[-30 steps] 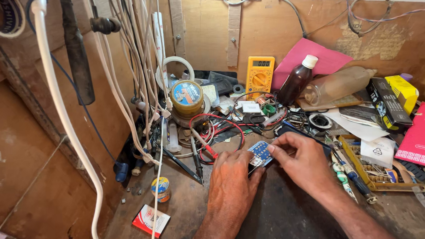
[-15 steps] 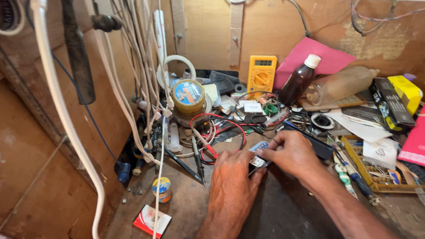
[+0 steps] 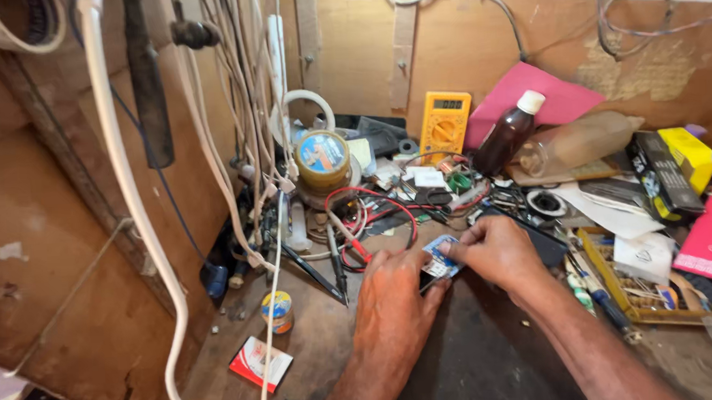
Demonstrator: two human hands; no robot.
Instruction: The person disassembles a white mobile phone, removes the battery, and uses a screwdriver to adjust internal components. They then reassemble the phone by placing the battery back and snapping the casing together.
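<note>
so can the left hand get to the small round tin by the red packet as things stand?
Probably yes. The left hand is busy pinching the small blue-and-white card with the right hand, but the round tin stands on bare bench to its left; only a thin white cable hangs in front of it.

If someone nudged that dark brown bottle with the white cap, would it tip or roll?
The brown bottle already leans against the pink sheet, so a nudge would probably topple it. Its round body suggests it would then roll, though the clutter around it would likely stop it soon. The glossy surface looks somewhat slippery.
</note>
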